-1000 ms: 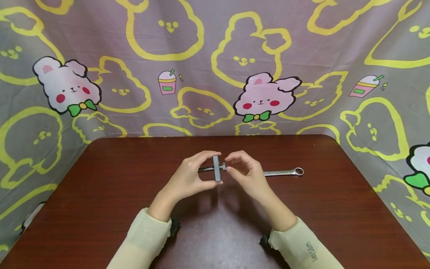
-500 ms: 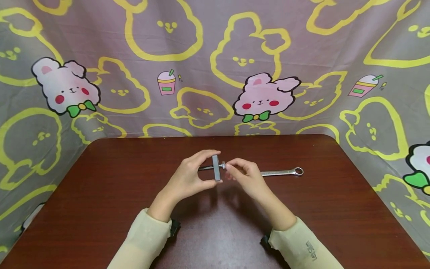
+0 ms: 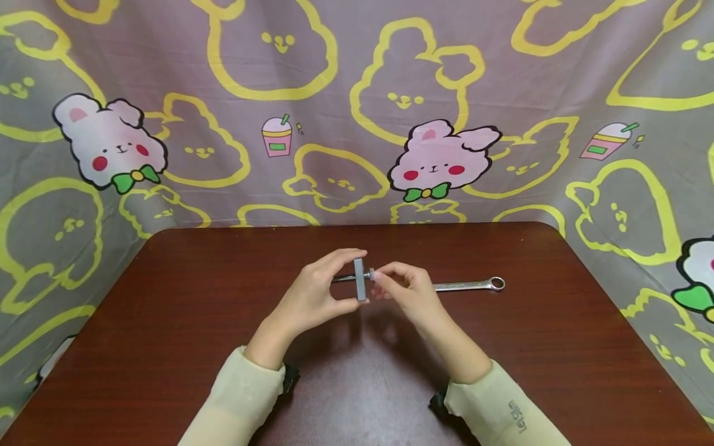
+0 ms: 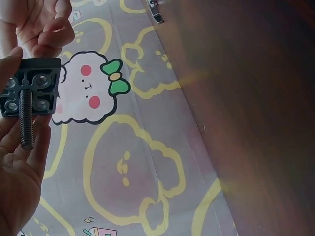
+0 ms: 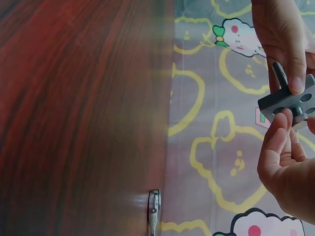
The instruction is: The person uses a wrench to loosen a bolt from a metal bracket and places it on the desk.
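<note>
In the head view my left hand [image 3: 312, 291] holds a grey square plate [image 3: 359, 280] by its top and bottom edges, between thumb and fingers. A threaded metal bolt [image 4: 27, 120] runs through the plate; its long shank sticks out towards the left palm. Round holes surround it in the plate [image 4: 51, 78]. On the plate's right side, my right hand [image 3: 409, 288] pinches the bolt's hex end [image 3: 372, 274] between thumb and fingertips. Fingers partly cover that end in the right wrist view, where the right hand [image 5: 290, 172] is below the plate [image 5: 269, 102].
Behind the right hand a combination wrench [image 3: 465, 286] lies on the dark red-brown table [image 3: 195, 322], ring end to the right. Its other end is hidden by the hand. A patterned curtain [image 3: 334, 124] hangs around the table's far and side edges.
The right thumb and fingers, spread by the bolt's hex end a second ago, have come together on it. The left hand and plate have stayed almost still.
</note>
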The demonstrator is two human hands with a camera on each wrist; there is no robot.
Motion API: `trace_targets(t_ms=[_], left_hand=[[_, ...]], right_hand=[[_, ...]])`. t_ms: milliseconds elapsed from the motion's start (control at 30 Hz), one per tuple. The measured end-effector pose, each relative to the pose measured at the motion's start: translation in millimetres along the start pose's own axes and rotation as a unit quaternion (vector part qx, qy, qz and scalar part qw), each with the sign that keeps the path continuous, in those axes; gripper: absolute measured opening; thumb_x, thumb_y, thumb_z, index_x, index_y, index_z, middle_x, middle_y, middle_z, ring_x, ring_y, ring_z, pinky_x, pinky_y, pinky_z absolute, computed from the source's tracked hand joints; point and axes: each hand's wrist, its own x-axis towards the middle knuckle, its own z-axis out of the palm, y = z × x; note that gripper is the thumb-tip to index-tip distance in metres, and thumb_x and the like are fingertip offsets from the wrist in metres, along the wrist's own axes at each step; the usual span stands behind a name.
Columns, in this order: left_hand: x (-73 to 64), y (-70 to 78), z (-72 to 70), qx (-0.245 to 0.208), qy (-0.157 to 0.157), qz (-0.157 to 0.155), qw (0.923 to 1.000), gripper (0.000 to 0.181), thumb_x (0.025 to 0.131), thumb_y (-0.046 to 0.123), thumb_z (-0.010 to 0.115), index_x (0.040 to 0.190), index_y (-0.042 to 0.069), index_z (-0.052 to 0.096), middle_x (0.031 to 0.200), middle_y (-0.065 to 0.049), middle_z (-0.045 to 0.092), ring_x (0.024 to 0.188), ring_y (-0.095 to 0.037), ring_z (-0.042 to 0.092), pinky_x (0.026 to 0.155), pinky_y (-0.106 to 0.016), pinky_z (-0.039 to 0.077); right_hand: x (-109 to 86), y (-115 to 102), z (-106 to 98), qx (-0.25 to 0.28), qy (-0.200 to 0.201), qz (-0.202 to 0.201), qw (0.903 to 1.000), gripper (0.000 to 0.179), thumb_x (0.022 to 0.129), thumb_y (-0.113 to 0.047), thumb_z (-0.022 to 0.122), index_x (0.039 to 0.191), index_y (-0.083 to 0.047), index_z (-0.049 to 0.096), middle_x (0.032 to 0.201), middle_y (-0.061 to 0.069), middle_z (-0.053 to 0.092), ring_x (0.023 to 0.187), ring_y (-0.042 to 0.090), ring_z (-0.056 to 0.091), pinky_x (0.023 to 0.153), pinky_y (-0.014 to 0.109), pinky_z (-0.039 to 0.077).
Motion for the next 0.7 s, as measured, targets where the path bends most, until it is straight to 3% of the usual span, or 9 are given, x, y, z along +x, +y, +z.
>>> trace_targets(t_ms=[133, 267, 467, 700], left_hand=[[-0.2, -0.4, -0.5, -0.002, -0.005, -0.004, 1.0, 0.076, 0.069, 0.014, 0.09, 0.136, 0.006, 0.055, 0.132, -0.007, 0.063, 0.117, -0.02, 0.064, 0.093, -0.034, 0.057], [-1.2, -1.4, -0.3, -0.012, -0.014, -0.015, 0.9997, 0.075, 0.07, 0.014, 0.09, 0.136, 0.007, 0.055, 0.131, -0.008, 0.063, 0.116, -0.019, 0.064, 0.092, -0.033, 0.058], [-1.1, -2.3, 0.6, -0.015, -0.021, -0.018, 0.9995, 0.074, 0.07, 0.014, 0.09, 0.135, 0.006, 0.056, 0.13, -0.007, 0.064, 0.115, -0.019, 0.064, 0.093, -0.033, 0.058], [-1.3, -2.0, 0.4, -0.014, -0.024, -0.019, 0.9994, 0.072, 0.07, 0.015, 0.09, 0.133, 0.004, 0.057, 0.129, -0.008, 0.064, 0.115, -0.019, 0.064, 0.093, -0.034, 0.057]], right_hand=[[0.2, 1.1, -0.6, 0.007, -0.011, -0.015, 0.9998, 0.023, 0.092, 0.0, 0.063, 0.111, 0.013, 0.064, 0.084, 0.01, 0.069, 0.073, 0.01, 0.067, 0.072, 0.025, 0.059], [-0.2, 2.2, -0.1, -0.016, -0.015, -0.061, 0.9979, 0.024, 0.088, 0.007, 0.063, 0.112, 0.009, 0.064, 0.088, 0.015, 0.068, 0.076, 0.007, 0.064, 0.07, 0.02, 0.053], [-1.3, 2.9, 0.9, -0.016, -0.015, -0.115, 0.9931, 0.022, 0.084, 0.012, 0.063, 0.106, 0.008, 0.064, 0.095, 0.006, 0.067, 0.084, 0.007, 0.064, 0.072, 0.022, 0.054], [-2.3, 4.0, 1.0, -0.004, -0.016, -0.166, 0.986, 0.009, 0.086, 0.012, 0.065, 0.092, 0.007, 0.066, 0.108, 0.025, 0.062, 0.095, 0.013, 0.065, 0.075, 0.023, 0.056]])
